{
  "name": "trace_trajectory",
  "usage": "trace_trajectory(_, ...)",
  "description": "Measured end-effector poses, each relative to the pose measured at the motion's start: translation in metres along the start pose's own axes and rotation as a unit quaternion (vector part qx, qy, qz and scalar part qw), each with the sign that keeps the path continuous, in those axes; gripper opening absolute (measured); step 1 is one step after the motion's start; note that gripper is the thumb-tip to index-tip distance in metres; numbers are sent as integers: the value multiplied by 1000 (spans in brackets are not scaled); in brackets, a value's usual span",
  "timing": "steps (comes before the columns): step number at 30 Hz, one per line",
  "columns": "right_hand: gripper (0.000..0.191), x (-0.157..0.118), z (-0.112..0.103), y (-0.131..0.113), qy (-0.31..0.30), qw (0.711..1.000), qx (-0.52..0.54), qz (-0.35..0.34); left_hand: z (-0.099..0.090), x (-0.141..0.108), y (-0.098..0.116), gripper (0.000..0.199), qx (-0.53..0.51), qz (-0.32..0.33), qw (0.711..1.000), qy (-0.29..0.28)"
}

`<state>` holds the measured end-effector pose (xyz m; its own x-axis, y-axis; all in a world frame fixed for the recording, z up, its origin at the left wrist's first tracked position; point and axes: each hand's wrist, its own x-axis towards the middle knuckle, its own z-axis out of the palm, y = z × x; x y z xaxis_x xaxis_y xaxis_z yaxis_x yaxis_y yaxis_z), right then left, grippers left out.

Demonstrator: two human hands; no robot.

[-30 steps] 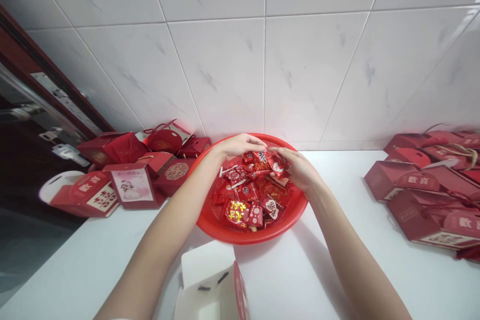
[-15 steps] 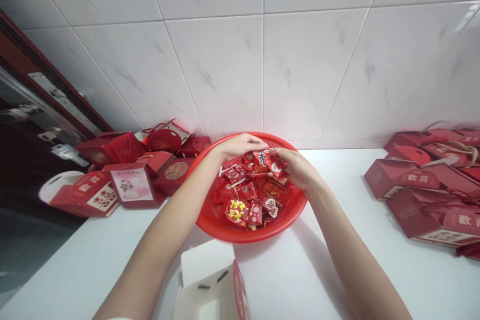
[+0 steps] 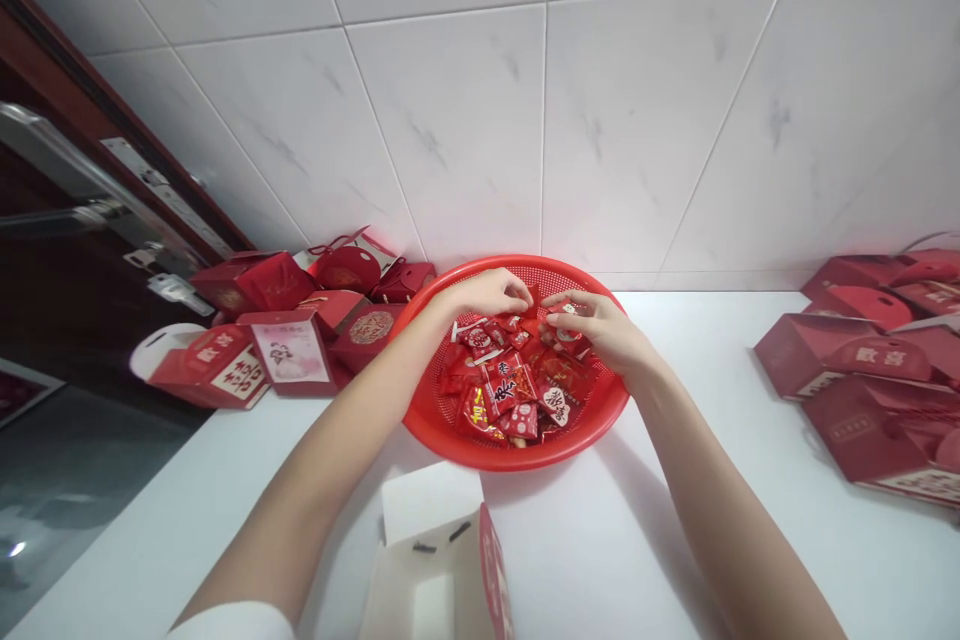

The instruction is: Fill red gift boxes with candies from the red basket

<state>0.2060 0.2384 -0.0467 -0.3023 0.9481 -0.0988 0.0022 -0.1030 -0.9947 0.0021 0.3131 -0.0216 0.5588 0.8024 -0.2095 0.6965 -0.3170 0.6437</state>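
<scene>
A round red plastic basket (image 3: 517, 461) stands against the tiled wall, with several red candy packets (image 3: 510, 382) in it. My left hand (image 3: 492, 292) is over the basket's back part, its fingers curled down among the packets; what they hold, if anything, is hidden. To its right, my right hand (image 3: 600, 325) has its thumb and fingers round a small red packet (image 3: 566, 330) with a white figure on it. An open white-lined box (image 3: 431, 580) stands in front of the basket, its flap up.
Several red gift boxes (image 3: 294, 352) are piled to the left of the basket, beside a dark door frame. More red boxes (image 3: 862, 355) are heaped on the right of the white table (image 3: 622, 550).
My hands have moved apart over the basket. A red packet that was up between them now lies on the pile toward the front. The whole view has shifted a little.
</scene>
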Motion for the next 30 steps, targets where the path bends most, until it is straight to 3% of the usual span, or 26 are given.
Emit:
trace_trajectory(5,24,1,-1,1,-8,1000,-17,-1,17,-21,16,38,145,-21,973,-177)
trace_trajectory(8,22,1,-2,1,-20,999,-25,-8,30,-27,21,37,194,-36,966,-167)
trace_trajectory(11,21,-1,-1,0,-24,999,-30,-7,34,-27,21,37,178,-34,970,-159)
trace_trajectory(17,24,-3,0,-1,-20,999,-34,-2,38,-34,20,65,239,-24,958,-158)
trace_trajectory(20,25,-1,0,0,-16,999,-33,3,38,-37,18,57,240,-32,960,-144)
trace_trajectory(23,25,0,0,0,-13,1000,-20,13,31,-35,11,40,176,-26,981,-74)
trace_trajectory(25,29,-1,1,-2,-26,999,12,24,26,-32,6,31,92,6,995,32)
trace_trajectory(28,40,-2,2,-4,-57,995,73,38,25,-27,3,24,-31,65,980,187)
trace_trajectory(30,46,-2,2,-5,-66,993,92,42,28,-26,5,22,-97,87,968,217)
